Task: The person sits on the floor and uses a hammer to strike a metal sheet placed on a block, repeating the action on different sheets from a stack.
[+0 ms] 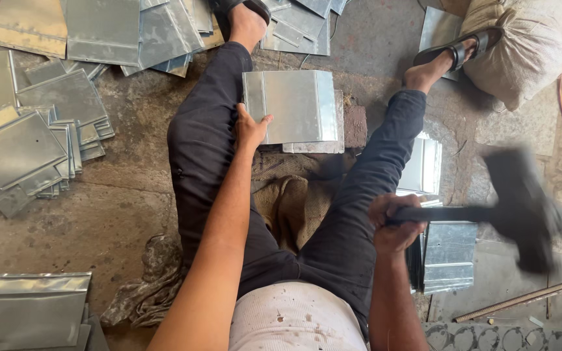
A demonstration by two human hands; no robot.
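Note:
I sit on the floor with my legs spread. My left hand [250, 127] rests on the left edge of a folded grey metal sheet [292, 106] that lies on a block between my legs. Out to the right, my right hand [393, 221] grips the handle of a heavy black hammer [521, 208], whose head is blurred and raised. The hammer is well apart from the sheet.
Stacks of similar metal sheets lie to the left [30, 153], at the top [144, 29], bottom left [30, 309] and beside my right thigh [447, 253]. A stuffed sack [528, 45] sits top right. Burlap cloth [294, 201] lies under my legs. A thin rod [521, 299] lies bottom right.

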